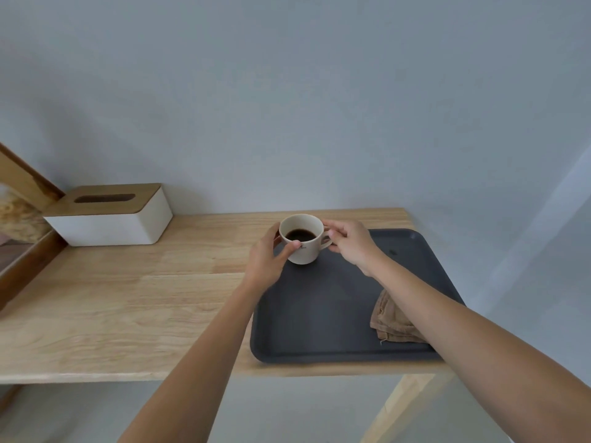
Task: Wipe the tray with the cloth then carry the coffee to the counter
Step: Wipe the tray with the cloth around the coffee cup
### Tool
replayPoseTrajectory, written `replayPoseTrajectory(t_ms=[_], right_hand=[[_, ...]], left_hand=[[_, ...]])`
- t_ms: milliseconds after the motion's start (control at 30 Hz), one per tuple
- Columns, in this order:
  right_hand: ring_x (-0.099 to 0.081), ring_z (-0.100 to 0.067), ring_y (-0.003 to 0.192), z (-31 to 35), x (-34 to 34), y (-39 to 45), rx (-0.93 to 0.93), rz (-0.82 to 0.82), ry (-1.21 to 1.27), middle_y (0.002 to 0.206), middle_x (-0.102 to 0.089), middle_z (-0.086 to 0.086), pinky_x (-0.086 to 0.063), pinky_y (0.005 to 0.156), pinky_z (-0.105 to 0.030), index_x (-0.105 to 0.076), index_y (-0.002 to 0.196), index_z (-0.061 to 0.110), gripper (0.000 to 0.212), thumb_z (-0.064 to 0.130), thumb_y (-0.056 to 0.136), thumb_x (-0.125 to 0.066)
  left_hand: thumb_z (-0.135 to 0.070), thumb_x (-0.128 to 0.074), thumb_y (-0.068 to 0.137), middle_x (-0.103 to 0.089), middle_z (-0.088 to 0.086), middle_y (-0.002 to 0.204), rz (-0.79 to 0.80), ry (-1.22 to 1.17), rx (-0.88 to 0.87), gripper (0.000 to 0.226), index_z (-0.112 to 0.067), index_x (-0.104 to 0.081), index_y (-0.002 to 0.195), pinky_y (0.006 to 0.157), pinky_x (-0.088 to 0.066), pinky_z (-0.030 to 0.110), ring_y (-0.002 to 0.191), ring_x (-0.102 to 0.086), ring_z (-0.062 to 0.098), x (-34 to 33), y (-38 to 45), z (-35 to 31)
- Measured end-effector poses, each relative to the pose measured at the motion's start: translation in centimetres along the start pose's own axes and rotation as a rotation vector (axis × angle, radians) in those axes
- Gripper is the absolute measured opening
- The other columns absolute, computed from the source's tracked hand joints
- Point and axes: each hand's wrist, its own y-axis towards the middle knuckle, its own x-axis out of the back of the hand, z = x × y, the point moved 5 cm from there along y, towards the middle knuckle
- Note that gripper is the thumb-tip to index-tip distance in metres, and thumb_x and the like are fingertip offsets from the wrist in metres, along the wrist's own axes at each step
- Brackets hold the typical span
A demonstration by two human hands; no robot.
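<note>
A cream coffee cup (302, 247) with dark coffee inside sits at the far left corner of a dark grey tray (319, 318). My left hand (267, 260) wraps the cup's left side, thumb on its front. My right hand (350, 243) pinches the cup's handle on the right. A crumpled brown cloth (388, 319) lies on the tray's near right part, partly hidden under my right forearm. Whether the cup rests on the tray or is just lifted off it is unclear.
The tray lies on the right end of a light wooden table (128, 302) against a pale wall. A white tissue box with a wooden lid (112, 215) stands at the back left. A wooden-framed object (22, 225) leans at the far left edge.
</note>
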Motion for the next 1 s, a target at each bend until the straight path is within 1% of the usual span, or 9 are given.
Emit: replayPoseTrajectory(t_ms=[367, 467, 533, 567, 633, 700, 833, 933, 1000], right_hand=[[-0.063, -0.026, 0.106, -0.1, -2.8, 1.8, 0.010, 0.042, -0.016, 0.113, -0.068, -0.002, -0.051, 0.097, -0.047, -0.060, 0.125, 0.031, 0.041, 0.009, 0.098, -0.041], [-0.060, -0.010, 0.089, 0.7, -2.3, 0.4, 0.049, 0.118, -0.086, 0.100, -0.066, 0.012, -0.049, 0.094, -0.034, -0.050, 0.135, 0.034, 0.043, 0.014, 0.098, -0.042], [-0.054, -0.011, 0.119, 0.9, -1.4, -1.2, 0.050, 0.157, -0.158, 0.134, -0.056, 0.010, -0.038, 0.107, -0.033, -0.035, 0.145, 0.031, 0.048, 0.021, 0.099, -0.045], [-0.046, -0.014, 0.132, 0.7, -0.6, -2.1, 0.059, 0.160, -0.222, 0.147, -0.044, 0.008, -0.033, 0.112, -0.034, -0.030, 0.147, 0.030, 0.051, 0.024, 0.098, -0.046], [-0.038, -0.012, 0.137, 0.0, 1.7, -4.4, 0.114, 0.144, -0.352, 0.151, -0.038, 0.010, -0.031, 0.114, -0.033, -0.033, 0.146, 0.032, 0.050, 0.028, 0.098, -0.047], [-0.040, -0.002, 0.133, -1.0, 4.4, -7.6, 0.191, 0.097, -0.456, 0.144, -0.047, 0.015, -0.033, 0.114, -0.032, -0.045, 0.139, 0.034, 0.043, 0.030, 0.097, -0.050], [-0.033, 0.008, 0.135, -4.3, 8.2, -13.9, 0.272, 0.114, -0.524, 0.138, -0.051, 0.018, -0.032, 0.113, -0.023, -0.055, 0.130, 0.037, 0.039, 0.034, 0.091, -0.056], [-0.010, 0.010, 0.142, -7.0, 8.3, -16.0, 0.247, 0.252, -0.676, 0.151, -0.028, 0.027, -0.021, 0.113, -0.020, -0.039, 0.137, 0.049, 0.048, 0.043, 0.091, -0.050], [-0.005, 0.009, 0.143, -7.6, 8.1, -16.0, 0.263, 0.261, -0.749, 0.153, -0.019, 0.030, -0.020, 0.112, -0.018, -0.031, 0.139, 0.052, 0.048, 0.047, 0.093, -0.041]], left_hand=[[-0.040, -0.063, 0.086, -0.066, -0.007, 0.117, 0.020, 0.024, 0.045, 0.045, -0.022, -0.054, 0.126, 0.092, -0.048, 0.025, 0.113, -0.060, 0.008, 1.9, 0.7, 2.6], [-0.044, -0.054, 0.092, -0.063, -0.003, 0.119, 0.050, 0.073, 0.087, 0.043, -0.019, -0.047, 0.127, 0.086, -0.044, 0.020, 0.115, -0.057, 0.015, 1.3, 0.0, 2.0], [-0.063, -0.037, 0.090, -0.045, 0.007, 0.142, 0.042, 0.169, 0.155, 0.071, -0.014, -0.029, 0.141, 0.106, -0.038, 0.038, 0.135, -0.038, 0.025, 0.6, -1.4, 1.7], [-0.066, -0.028, 0.089, -0.029, 0.010, 0.154, 0.034, 0.249, 0.213, 0.078, -0.015, -0.017, 0.148, 0.114, -0.025, 0.049, 0.144, -0.021, 0.029, 0.1, -2.6, 1.4], [-0.066, -0.019, 0.091, -0.002, 0.009, 0.162, 0.039, 0.433, 0.283, 0.080, -0.017, 0.000, 0.152, 0.117, -0.004, 0.056, 0.148, 0.006, 0.028, -1.1, -6.1, 0.7], [-0.071, -0.011, 0.087, 0.012, 0.010, 0.161, 0.077, 0.580, 0.295, 0.084, -0.022, 0.007, 0.152, 0.115, 0.005, 0.055, 0.146, 0.020, 0.029, -2.4, -10.3, -0.5], [-0.082, 0.000, 0.077, 0.014, 0.011, 0.161, 0.157, 0.826, 0.266, 0.086, -0.037, 0.003, 0.150, 0.115, 0.007, 0.058, 0.143, 0.023, 0.040, -4.6, -14.5, -0.5], [-0.087, -0.006, 0.074, 0.009, 0.004, 0.162, 0.196, 0.896, 0.245, 0.086, -0.045, 0.000, 0.148, 0.115, 0.005, 0.058, 0.143, 0.022, 0.042, -4.7, -14.4, -0.2], [-0.088, -0.012, 0.072, 0.009, -0.001, 0.162, 0.236, 0.917, 0.238, 0.087, -0.047, 0.002, 0.148, 0.115, 0.004, 0.058, 0.143, 0.023, 0.041, -4.6, -14.2, 0.0]])
